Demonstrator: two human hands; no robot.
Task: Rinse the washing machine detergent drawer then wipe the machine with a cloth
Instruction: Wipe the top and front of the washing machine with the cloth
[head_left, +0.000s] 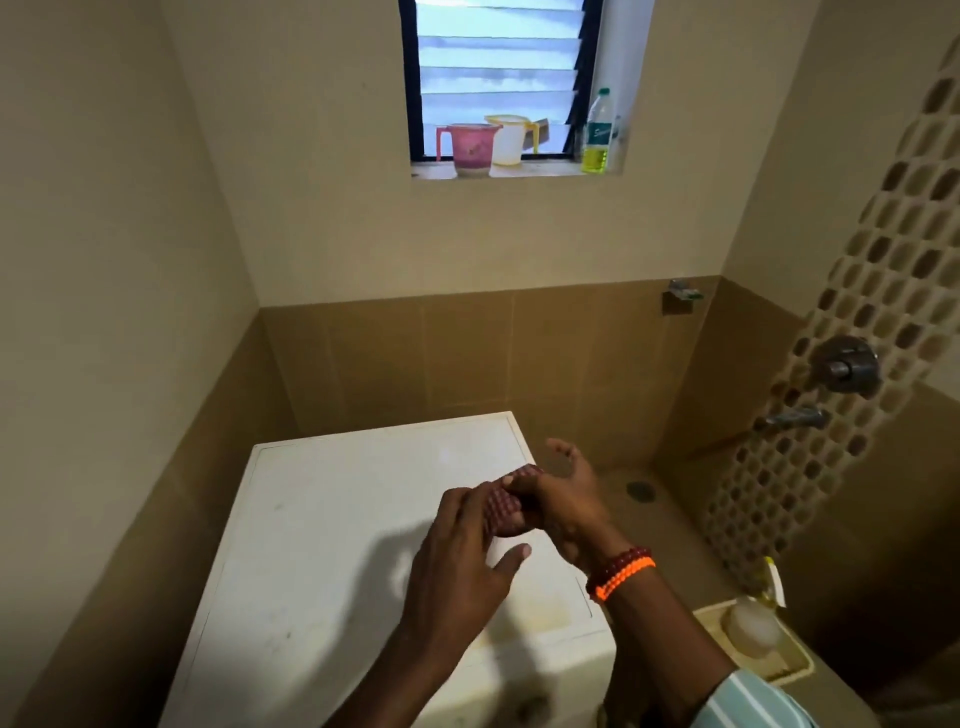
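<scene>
Red-checked cloth (503, 506), bunched small, sits gripped between both hands above the white washing machine top (332, 525). Left hand (462, 564) pinches its near end, thumb stretched out; right hand (566, 501), with orange and dark red bead bracelets (621, 571), clasps the far end. Pink plastic mug (470, 150) stands on the windowsill.

beige walls over brown tiles (467, 358), a louvred window (498, 78) with daylight, taps (847, 366) on the right wall

Home bathroom, tiled walls (467, 358), wall tap (797, 418), floor drain (640, 490), louvred window (498, 78), mugs on sill (470, 150), white washing machine (363, 519)
</scene>
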